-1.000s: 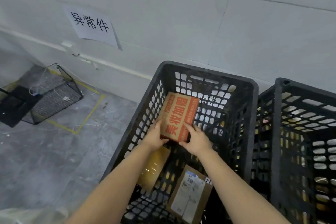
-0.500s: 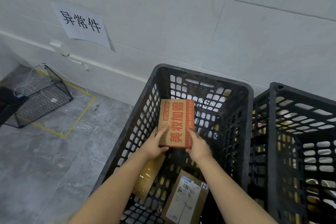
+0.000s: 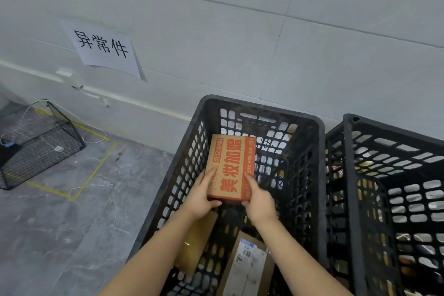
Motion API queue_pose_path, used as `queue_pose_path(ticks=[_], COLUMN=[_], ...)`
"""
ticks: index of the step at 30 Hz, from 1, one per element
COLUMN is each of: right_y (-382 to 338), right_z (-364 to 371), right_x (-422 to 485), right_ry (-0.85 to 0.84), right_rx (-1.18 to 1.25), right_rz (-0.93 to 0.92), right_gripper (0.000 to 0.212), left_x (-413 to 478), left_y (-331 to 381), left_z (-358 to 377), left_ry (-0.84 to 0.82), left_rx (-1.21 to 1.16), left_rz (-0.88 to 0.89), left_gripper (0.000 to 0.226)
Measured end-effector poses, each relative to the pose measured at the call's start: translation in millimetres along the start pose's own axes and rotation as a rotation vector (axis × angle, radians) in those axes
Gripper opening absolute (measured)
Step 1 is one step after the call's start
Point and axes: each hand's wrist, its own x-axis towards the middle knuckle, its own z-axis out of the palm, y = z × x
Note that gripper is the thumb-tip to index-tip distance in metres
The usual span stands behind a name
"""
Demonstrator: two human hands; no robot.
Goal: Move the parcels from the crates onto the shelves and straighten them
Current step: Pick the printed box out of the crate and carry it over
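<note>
Straightened, the parcel [image 3: 230, 166] (orange-printed) sits gripped between both hands [image 3: 200, 199] [image 3: 260, 202].

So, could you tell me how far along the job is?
Done: no shelves in view, so nothing confirmed. In hand: the left hand and right hand grip the orange-printed box at the left crate. Left: a brown parcel and a labelled parcel lie in it; the right crate seems to hold items.
</note>
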Motion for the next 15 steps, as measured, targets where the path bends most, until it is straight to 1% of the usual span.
queue_pose_path(ticks=[4, 9, 12, 15], right_y=[-14, -22, -25, -28], right_z=[-24, -58, -77, -99], right_x=[-29, -68, -89, -107], right_ry=[0.052, 0.127, 0.156, 0.214], right_rx=[0.069, 0.099, 0.130, 0.134], right_rz=[-0.072, -0.158, -0.214, -0.273], right_gripper=[0.082, 0.084, 0.086, 0.085], left_x=[-18, -50, -68, -82], left_y=[18, 41, 56, 78], left_z=[-14, -33, -41, -48], left_ry=[0.063, 0.147, 0.170, 0.159], left_rx=[-0.037, -0.078, -0.075, -0.093], left_rz=[0.133, 0.317, 0.400, 0.466], left_gripper=[0.101, 0.096, 0.093, 0.095])
